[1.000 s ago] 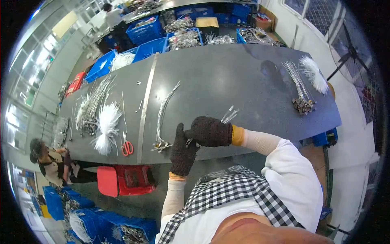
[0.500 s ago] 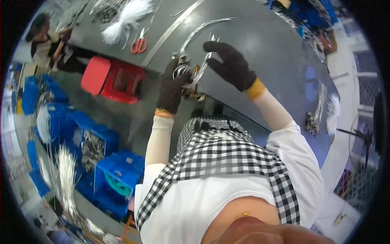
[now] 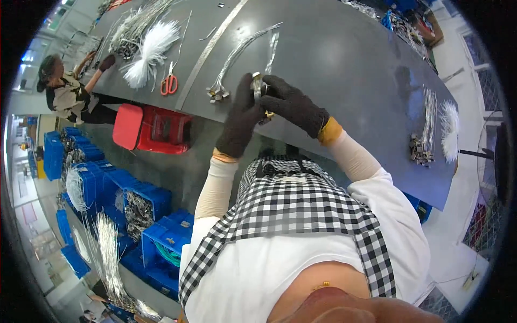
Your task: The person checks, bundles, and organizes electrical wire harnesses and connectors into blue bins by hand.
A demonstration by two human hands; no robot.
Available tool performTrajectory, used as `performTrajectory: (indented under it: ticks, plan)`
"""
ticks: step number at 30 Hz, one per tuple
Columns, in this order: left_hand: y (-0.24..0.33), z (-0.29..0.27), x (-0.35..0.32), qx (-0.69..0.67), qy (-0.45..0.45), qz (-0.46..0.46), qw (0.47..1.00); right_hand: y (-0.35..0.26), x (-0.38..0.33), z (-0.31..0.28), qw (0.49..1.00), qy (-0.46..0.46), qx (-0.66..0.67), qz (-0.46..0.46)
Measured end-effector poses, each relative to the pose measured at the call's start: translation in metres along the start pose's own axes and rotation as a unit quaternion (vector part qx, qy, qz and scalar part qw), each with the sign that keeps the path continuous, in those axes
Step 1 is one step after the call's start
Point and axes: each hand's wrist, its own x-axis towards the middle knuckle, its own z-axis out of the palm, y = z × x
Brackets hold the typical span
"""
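Note:
Both my hands wear dark knit gloves and meet at the near edge of a long grey table point(image 3: 344, 59). My left hand point(image 3: 239, 121) and my right hand point(image 3: 293, 102) together grip a small metal part point(image 3: 257, 86) with a thin silvery strip point(image 3: 272, 46) running away from it. Just left of my hands lies a bundle of silvery wires point(image 3: 231, 62) with small metal ends. Whether each hand pinches the part or the strip I cannot tell.
Orange scissors point(image 3: 169, 84) and a white feathery bundle point(image 3: 151, 48) lie at the left of the table. Another white bundle point(image 3: 448, 129) and metal pieces point(image 3: 421, 151) lie at the right. A red stool point(image 3: 153, 129) and blue crates point(image 3: 156, 215) stand below. A seated person point(image 3: 67, 91) works at the far left.
The view has swung down and tilted, so the table now runs across the top. My hands have stayed together on the metal part at the table's near edge.

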Motion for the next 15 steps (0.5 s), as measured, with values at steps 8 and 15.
performTrajectory:
  ticks: [8, 15]
  plan:
    - [0.016, 0.032, 0.009, 0.235, -0.172, -0.075, 0.954, 0.047, -0.005, -0.034, 0.993, 0.004, 0.114, -0.034]
    - [0.041, -0.004, 0.01, 0.336, 0.077, 0.093, 0.934, 0.028, 0.005, -0.056, 0.992, -0.009, 0.121, 0.018]
